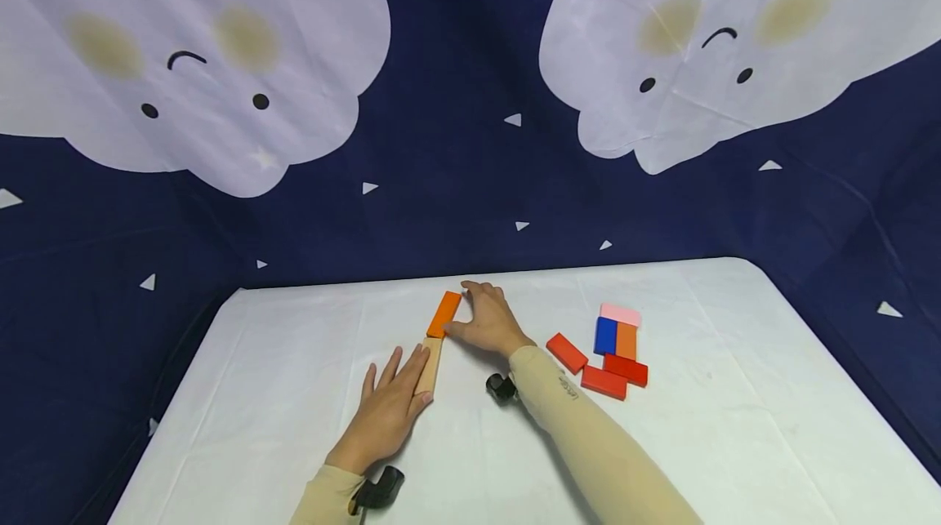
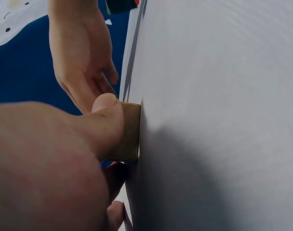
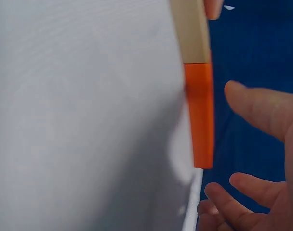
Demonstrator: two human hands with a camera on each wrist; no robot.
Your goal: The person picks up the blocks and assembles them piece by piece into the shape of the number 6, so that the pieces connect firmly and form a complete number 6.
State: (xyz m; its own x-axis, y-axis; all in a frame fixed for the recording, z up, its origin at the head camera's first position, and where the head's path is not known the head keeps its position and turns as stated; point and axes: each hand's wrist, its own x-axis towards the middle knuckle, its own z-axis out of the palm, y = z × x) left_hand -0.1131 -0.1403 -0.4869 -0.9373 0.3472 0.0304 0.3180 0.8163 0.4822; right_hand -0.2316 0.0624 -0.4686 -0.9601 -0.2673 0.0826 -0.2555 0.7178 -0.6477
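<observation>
White creased cloth over the table (image 1: 735, 427); navy fabric backdrop (image 1: 456, 141) beyond, printed with pale clouds (image 1: 316, 35). Mid-table: flat oblong wooden block (image 1: 430, 370), end to end with a smooth orange block (image 1: 444, 314) on its far side. Left hand (image 1: 390, 411) ungripped, straight fingers against the wood. Right hand (image 1: 488, 325) released, right of the orange.

It looked like a curtained-off booth: navy cloud-print cloth (image 1: 456, 117) filled the upper frame behind a white-covered surface (image 1: 735, 435).
</observation>
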